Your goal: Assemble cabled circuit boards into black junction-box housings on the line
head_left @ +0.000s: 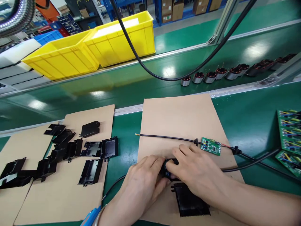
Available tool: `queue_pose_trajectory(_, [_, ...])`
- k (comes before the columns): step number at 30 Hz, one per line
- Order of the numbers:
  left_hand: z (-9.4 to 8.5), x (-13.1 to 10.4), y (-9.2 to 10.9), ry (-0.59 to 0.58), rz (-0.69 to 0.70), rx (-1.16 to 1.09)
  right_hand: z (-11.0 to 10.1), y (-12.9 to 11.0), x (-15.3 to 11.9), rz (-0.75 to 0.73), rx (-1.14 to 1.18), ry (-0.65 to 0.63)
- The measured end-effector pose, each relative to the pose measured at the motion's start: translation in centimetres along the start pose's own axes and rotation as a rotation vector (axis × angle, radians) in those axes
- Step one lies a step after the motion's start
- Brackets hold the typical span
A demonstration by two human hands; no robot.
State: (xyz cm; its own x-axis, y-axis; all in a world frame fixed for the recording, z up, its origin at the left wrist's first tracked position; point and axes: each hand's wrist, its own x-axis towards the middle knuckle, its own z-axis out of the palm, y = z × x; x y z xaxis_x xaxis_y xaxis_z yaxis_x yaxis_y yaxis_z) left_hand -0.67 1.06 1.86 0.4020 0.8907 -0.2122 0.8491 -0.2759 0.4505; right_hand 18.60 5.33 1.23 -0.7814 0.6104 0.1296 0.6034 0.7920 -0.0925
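Note:
Low over the cardboard, my left hand (142, 183) and my right hand (199, 168) meet on a small black plastic case (171, 168). Fingers of both hands are closed around it and hide most of it; what sits inside is hard to make out. Black cable (237, 168) emerges to the right of the hands. Just in front, partly under my right forearm, lies another black case half (191, 201). Beyond my right hand, a green circuit board (211, 146) rests on the cardboard, wired to black cables at both ends.
Several black case parts (90, 172) lie on the left cardboard sheets (61, 201). Stacked green boards (291, 131) stand at the right. Metal motor parts (210, 77) line the far green surface near yellow bins (124, 40). A thick black cable (162, 77) hangs across the view.

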Motion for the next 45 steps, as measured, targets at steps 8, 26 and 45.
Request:
queue_pose_trajectory(8, [-2.4, 0.3, -0.4, -0.062, 0.017, -0.050, 0.4, 0.5, -0.2, -0.010, 0.157, -0.030])
queue_pose_trajectory(26, [1.7, -0.7, 0.8, 0.214, 0.244, 0.651, 1.2, 0.7, -0.5, 0.044, 0.245, -0.008])
queue_pose_trajectory(45, [-0.5, -0.9, 0.5, 0.136, 0.321, 0.117, -2.3, 2.7, 0.1, 0.172, 0.506, -0.122])
